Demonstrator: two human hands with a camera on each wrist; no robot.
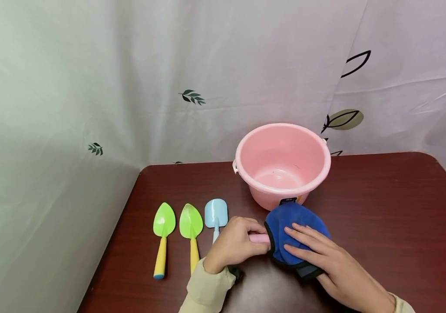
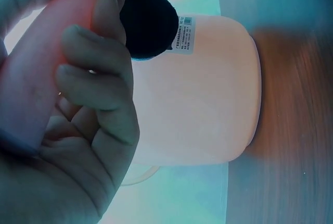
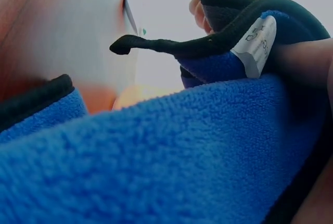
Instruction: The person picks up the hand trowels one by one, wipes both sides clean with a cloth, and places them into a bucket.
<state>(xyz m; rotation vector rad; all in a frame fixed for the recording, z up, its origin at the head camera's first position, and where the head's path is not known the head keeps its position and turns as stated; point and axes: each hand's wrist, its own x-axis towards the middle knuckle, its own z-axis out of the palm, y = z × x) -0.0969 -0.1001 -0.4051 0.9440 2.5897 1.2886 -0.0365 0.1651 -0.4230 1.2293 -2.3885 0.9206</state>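
The person's left grip (image 1: 236, 244) is holding a pink handle (image 1: 259, 238), with its fingers bending round it, so this grip is narrow and full. The pink handle is lying inside that grip, and its other end is hiding under a blue cloth (image 1: 296, 215) just to the right. The right grip (image 1: 338, 266) is holding the blue cloth, with its fingers resting over the top. So the cloth is sitting right under those fingers, and it is covering whatever is on the end of the handle. A white tag (image 3: 256, 47) is poking out by its black edge. A pink bucket (image 1: 262, 195) is standing upright on the red-brown desk (image 1: 383, 208), just past the cloth; I cannot tell if they are touching. On the left, two green shovels (image 1: 164, 221) are lying side by side, a little apart. A light blue shovel (image 1: 216, 213) is lying next to them, and the left grip is covering part of it. A pale curtain (image 1: 246, 65) with leaves is hanging behind the desk.
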